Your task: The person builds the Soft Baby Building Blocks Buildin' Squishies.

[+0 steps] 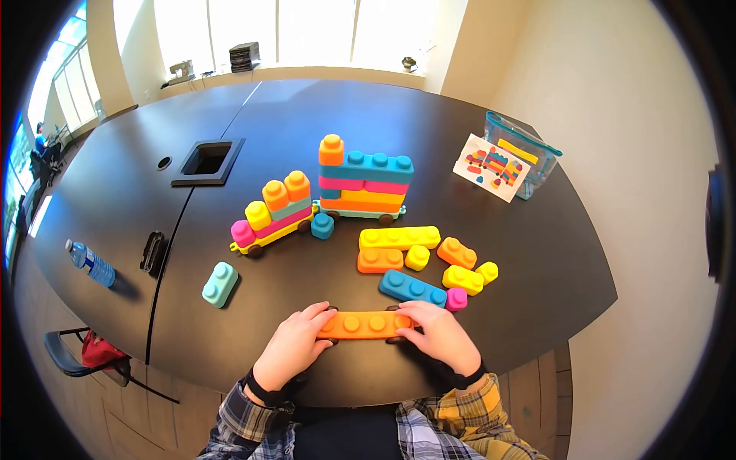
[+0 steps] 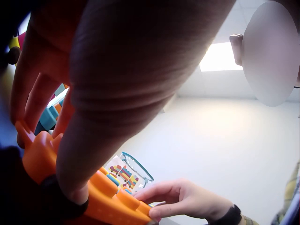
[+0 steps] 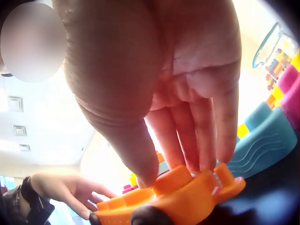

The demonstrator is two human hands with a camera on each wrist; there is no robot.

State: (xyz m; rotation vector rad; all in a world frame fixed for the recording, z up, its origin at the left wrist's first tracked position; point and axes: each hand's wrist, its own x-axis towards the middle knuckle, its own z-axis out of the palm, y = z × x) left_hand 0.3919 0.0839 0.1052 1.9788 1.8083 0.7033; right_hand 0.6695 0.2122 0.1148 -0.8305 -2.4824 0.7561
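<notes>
An orange toy train base [image 1: 363, 325] with a row of studs and dark wheels lies near the table's front edge. My left hand [image 1: 291, 349] grips its left end, thumb on the near side and fingers on the far side. On the right end, my right hand [image 1: 442, 337] holds it the same way. The right wrist view shows a hitch loop on the base's end [image 3: 227, 183] beside the fingertips. Just beyond the base lie a blue three-stud block [image 1: 412, 287] and a small pink block [image 1: 457, 299].
Loose yellow [image 1: 399, 237] and orange blocks [image 1: 379, 261] lie farther right. A built train car [image 1: 364, 188] and a lower yellow wagon [image 1: 280, 230] stand behind. A mint block [image 1: 221, 284] and water bottle [image 1: 92, 264] are left. A picture card [image 1: 493, 169] leans on a clear bag [image 1: 540, 157].
</notes>
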